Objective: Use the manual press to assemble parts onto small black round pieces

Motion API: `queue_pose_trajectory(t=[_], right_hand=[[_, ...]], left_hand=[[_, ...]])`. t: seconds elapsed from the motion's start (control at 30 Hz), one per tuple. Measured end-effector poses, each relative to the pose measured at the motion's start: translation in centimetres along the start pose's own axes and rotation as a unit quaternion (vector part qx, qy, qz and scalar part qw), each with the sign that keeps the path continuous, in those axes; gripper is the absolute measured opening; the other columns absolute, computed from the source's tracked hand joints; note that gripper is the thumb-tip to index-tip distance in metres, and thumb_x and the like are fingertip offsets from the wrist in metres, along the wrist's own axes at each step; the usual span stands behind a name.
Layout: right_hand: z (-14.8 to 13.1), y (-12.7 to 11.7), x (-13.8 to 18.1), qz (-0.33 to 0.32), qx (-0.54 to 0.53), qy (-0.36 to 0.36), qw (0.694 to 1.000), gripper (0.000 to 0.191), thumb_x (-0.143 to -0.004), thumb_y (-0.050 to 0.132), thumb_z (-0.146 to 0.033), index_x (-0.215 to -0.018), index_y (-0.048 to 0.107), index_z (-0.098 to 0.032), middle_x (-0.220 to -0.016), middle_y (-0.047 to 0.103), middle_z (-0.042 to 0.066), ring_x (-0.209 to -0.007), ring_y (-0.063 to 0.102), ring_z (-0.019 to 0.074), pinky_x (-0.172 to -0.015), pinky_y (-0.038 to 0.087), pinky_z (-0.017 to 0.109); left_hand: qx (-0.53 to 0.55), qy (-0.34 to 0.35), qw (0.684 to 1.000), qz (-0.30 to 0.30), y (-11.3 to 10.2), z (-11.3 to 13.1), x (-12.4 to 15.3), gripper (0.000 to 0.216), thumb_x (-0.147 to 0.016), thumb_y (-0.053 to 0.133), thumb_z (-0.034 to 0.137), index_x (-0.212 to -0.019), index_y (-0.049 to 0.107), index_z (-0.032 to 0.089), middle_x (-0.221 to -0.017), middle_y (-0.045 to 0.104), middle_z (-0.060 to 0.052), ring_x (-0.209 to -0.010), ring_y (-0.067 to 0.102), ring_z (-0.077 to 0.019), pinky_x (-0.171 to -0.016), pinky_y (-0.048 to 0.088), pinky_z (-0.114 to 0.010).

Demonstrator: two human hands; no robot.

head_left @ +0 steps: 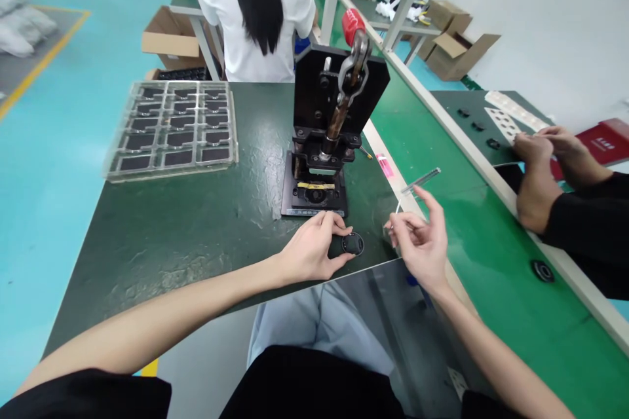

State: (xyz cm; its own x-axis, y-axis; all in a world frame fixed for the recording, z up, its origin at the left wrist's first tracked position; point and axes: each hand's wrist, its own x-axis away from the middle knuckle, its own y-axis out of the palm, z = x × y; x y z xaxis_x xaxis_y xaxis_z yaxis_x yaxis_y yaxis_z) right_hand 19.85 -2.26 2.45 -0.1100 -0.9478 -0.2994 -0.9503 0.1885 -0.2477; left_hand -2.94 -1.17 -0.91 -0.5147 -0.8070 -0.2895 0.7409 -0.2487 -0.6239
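Near the front edge of the dark green table, my left hand (314,249) grips a small black round part (352,243) between thumb and fingers. The part has a thin pale rim and lies low, at table level. To its right, my right hand (422,239) is closed in a pinch, forefinger raised, around a thin whitish stick (398,205); its lower end is hidden by the fingers. Just beyond that hand lies a narrow clear strip (421,180). Behind my left hand stands a black hand press (319,170) with a red-tipped lever (352,26) pointing up.
Clear trays (171,127) of black parts sit at the table's left. A green conveyor (472,222) with a pale rail runs along the right, carrying a black ring (542,270). Across it are another person's hands (545,157). Ahead, a person in white (211,13) faces away.
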Motion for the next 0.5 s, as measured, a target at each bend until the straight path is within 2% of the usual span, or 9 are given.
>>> queue_pose_trajectory(t=[0.1,0.13,0.27,0.33,0.43,0.5], right_hand=[[0.6,0.1,0.5,-0.099,0.002,0.04,0.994,0.027,-0.094,0.072,-0.042,-0.112,0.076,-0.022,-0.084,0.078,0.006,-0.057,0.067,0.0148,-0.053,0.061,0.028],[0.8,0.3,0.6,-0.122,-0.005,0.053,0.991,0.027,-0.094,0.072,-0.044,-0.107,0.078,-0.021,-0.089,0.08,0.008,-0.061,0.069,0.0159,-0.057,0.063,0.03],[1.2,0.7,0.8,-0.15,-0.048,0.081,0.984,0.034,-0.09,0.076,-0.049,-0.11,0.079,-0.022,-0.102,0.082,0.01,-0.074,0.075,0.0191,-0.062,0.064,0.031],[1.2,0.8,0.7,-0.157,-0.058,0.092,0.982,0.031,-0.087,0.079,-0.048,-0.102,0.08,-0.021,-0.089,0.081,0.008,-0.066,0.072,0.0174,-0.056,0.059,0.028],[1.2,0.9,0.5,-0.125,-0.054,0.092,0.986,0.03,-0.089,0.077,-0.049,-0.084,0.076,-0.02,-0.064,0.071,0.002,-0.048,0.057,0.0114,-0.047,0.05,0.024],[1.3,1.2,0.5,-0.1,-0.042,0.077,0.991,0.035,-0.09,0.075,-0.051,-0.076,0.07,-0.02,-0.062,0.068,0.001,-0.05,0.057,0.0113,-0.05,0.051,0.025]], left_hand=[[-0.007,0.0,1.0,0.001,0.0,0.0,0.0,0.045,-0.084,0.077,0.035,-0.115,0.047,0.022,-0.112,0.072,-0.01,-0.109,0.068,-0.0283,-0.092,0.059,-0.045],[-0.009,0.0,1.0,0.002,-0.1,0.0,0.0,0.045,-0.084,0.077,0.035,-0.115,0.047,0.022,-0.112,0.072,-0.01,-0.108,0.069,-0.0281,-0.092,0.059,-0.045],[-0.009,0.001,1.0,0.0,-0.1,0.1,0.1,0.044,-0.085,0.076,0.036,-0.114,0.048,0.021,-0.112,0.07,-0.011,-0.108,0.069,-0.0276,-0.091,0.06,-0.044],[-0.01,0.007,1.0,-0.001,-0.2,0.1,0.1,0.043,-0.085,0.076,0.035,-0.114,0.048,0.021,-0.111,0.07,-0.011,-0.108,0.068,-0.0277,-0.091,0.06,-0.044],[-0.017,0.006,1.0,0.0,-0.2,0.1,0.1,0.041,-0.086,0.075,0.035,-0.115,0.05,0.02,-0.112,0.07,-0.011,-0.107,0.068,-0.0276,-0.09,0.06,-0.043],[-0.019,0.0,1.0,-0.002,-0.1,0.1,0.1,0.04,-0.087,0.075,0.036,-0.115,0.051,0.02,-0.112,0.069,-0.011,-0.107,0.068,-0.0274,-0.09,0.06,-0.043]])
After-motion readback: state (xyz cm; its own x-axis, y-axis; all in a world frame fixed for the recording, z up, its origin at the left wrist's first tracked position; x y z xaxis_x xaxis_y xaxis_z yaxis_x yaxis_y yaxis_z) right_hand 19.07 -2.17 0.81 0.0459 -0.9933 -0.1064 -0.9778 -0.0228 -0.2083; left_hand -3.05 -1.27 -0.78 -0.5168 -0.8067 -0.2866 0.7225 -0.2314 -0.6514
